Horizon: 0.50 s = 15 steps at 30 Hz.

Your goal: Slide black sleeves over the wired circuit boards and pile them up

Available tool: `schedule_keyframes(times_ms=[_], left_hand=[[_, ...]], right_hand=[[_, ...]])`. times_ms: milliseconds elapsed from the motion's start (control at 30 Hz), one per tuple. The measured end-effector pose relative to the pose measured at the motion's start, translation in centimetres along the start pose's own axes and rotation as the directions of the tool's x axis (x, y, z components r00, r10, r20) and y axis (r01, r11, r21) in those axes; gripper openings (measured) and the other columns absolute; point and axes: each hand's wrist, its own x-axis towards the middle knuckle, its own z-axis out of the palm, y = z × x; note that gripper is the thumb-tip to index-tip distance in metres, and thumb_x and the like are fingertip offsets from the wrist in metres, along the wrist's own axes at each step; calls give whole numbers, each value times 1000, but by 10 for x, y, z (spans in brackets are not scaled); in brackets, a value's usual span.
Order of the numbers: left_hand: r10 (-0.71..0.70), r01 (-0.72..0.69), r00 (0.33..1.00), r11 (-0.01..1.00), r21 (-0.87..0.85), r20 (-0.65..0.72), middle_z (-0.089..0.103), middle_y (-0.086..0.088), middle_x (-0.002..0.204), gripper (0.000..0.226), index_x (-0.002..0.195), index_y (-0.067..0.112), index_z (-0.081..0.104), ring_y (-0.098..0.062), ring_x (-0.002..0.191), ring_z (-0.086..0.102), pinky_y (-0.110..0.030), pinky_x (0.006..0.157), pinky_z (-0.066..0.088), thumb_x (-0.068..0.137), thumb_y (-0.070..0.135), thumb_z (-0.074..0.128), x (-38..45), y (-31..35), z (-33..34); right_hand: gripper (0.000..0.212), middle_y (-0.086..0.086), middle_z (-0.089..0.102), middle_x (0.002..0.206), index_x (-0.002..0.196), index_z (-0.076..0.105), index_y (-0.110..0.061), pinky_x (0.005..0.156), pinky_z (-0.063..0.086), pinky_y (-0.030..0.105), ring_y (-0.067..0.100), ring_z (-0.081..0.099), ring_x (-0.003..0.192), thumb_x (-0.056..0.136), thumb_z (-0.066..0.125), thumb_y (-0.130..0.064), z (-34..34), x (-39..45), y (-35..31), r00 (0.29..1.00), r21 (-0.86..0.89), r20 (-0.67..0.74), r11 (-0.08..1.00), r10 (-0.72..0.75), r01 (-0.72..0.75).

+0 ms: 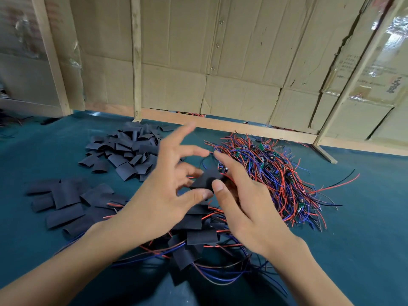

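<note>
A dark teal cloth (353, 228) covers the work surface, backed by a wall of flattened cardboard (220, 51) on wooden battens (136, 62). Loose black sleeves (130, 151) lie heaped at the far left, the tangle of wired circuit boards (276, 173) to the right, and sleeved boards (194, 230) are piled near the person. The left hand (163, 191) pinches one black sleeve (205, 178) with thumb and a finger, other fingers splayed upward. The right hand (240, 202) grips the same sleeve, thumb on top.
</note>
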Motion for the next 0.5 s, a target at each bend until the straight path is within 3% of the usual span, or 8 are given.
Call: schedule_keyframes(times_ms=[100,200,300,367,500], left_hand=[[-119,97,980,986,-139,-162,70,1,101,80,133,42,44,-12,85,69,-18,79,52,69,13,84,4,2,-3],[-205,193,973,974,-116,-102,74,-2,93,42,111,32,69,-17,77,72,-23,74,57,73,21,85,4,6,-6],[-231,228,973,965,-131,-8,73,-6,88,24,98,30,76,-22,58,67,-22,65,55,76,21,80,2,8,-3],[-252,252,968,963,-99,12,73,-4,87,23,97,32,77,-23,55,66,-22,64,54,77,22,81,0,7,0],[-337,328,938,939,-107,-82,75,1,88,22,91,33,77,-21,58,71,-18,66,54,72,23,82,2,5,-2]], right_hand=[[48,-13,46,65,152,33,-28,54,30,12,8,46,54,105,40,-39,-5,0,3,1000,59,-4,998,9,-9],[59,-12,49,65,156,24,-31,52,29,14,11,47,52,102,47,-36,-9,0,6,998,47,62,999,-3,0],[82,-14,56,72,157,15,-37,52,34,14,15,52,54,91,61,-22,-7,-2,8,990,74,138,997,3,-13],[86,-13,59,82,156,22,-35,57,39,15,16,56,63,84,67,-17,-5,-1,9,993,64,120,998,-10,2],[65,-12,63,111,139,53,-23,81,42,11,8,63,94,80,81,-18,-5,2,13,997,21,29,998,-66,66]])
